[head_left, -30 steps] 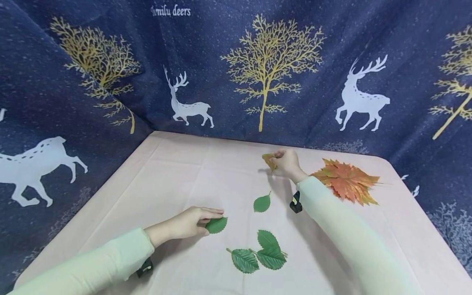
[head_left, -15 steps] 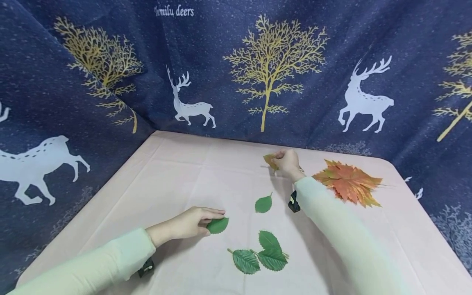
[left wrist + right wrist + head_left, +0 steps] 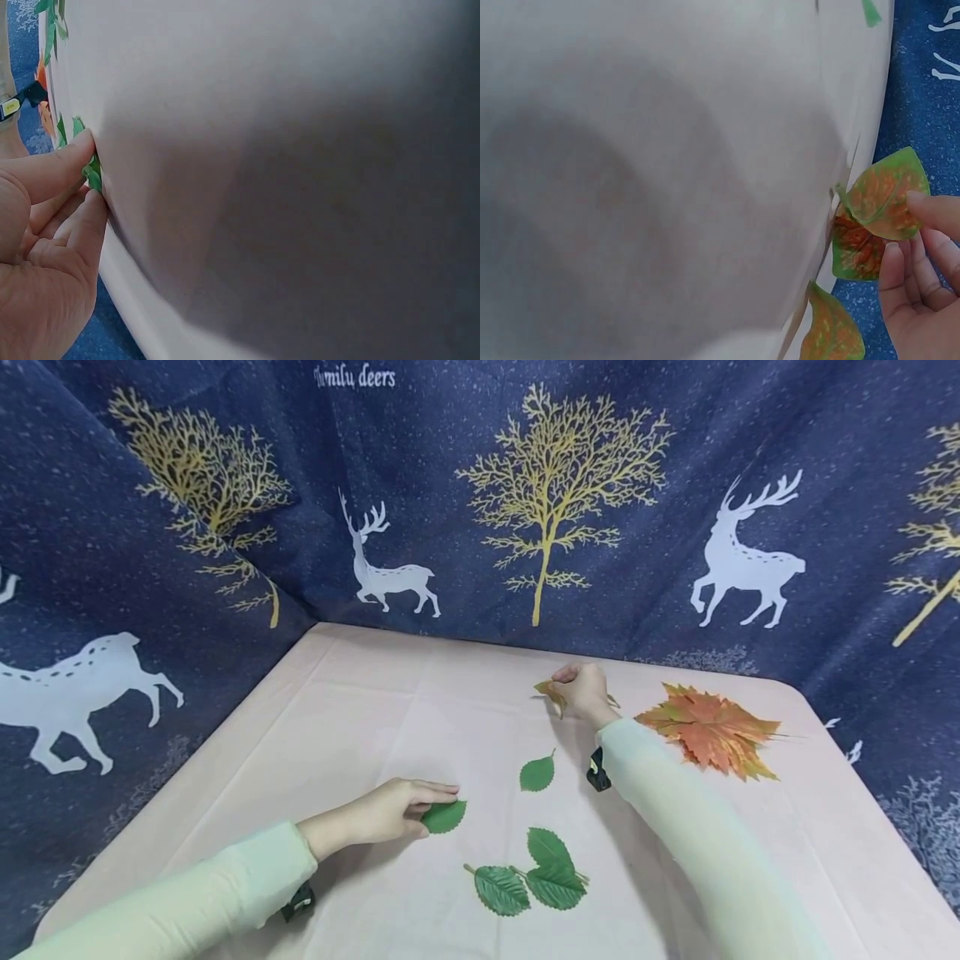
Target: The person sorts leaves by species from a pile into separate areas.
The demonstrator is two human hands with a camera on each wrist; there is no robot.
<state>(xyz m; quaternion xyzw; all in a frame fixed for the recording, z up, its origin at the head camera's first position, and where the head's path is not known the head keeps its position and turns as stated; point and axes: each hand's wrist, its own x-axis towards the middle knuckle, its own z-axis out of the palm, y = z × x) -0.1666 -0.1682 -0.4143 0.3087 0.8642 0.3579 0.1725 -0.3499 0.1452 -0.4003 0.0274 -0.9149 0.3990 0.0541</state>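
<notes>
In the head view my left hand [image 3: 390, 810] rests on the table with its fingers straight over a green leaf [image 3: 446, 817]. The left wrist view shows thumb and fingertips on either side of that green leaf [image 3: 93, 174], apart from each other. Near the back edge my right hand [image 3: 583, 692] pinches a small orange-and-green leaf [image 3: 550, 695]. Seen from the right wrist, the thumb lies on this leaf [image 3: 889, 195], with a darker red-and-green leaf [image 3: 855, 251] just behind it. Another orange-green leaf [image 3: 829, 326] lies below.
A single green leaf [image 3: 537, 773] lies between the hands. Several green leaves [image 3: 555, 887] lie near the front. To the right of my right hand sits a stack of orange maple leaves [image 3: 712, 727]. A blue printed cloth [image 3: 450, 527] hangs behind the pale table [image 3: 360, 718].
The small leaf in my right hand has tilted lower toward the table. A bit of another leaf now shows beside the right wrist. My left hand stays on its green leaf.
</notes>
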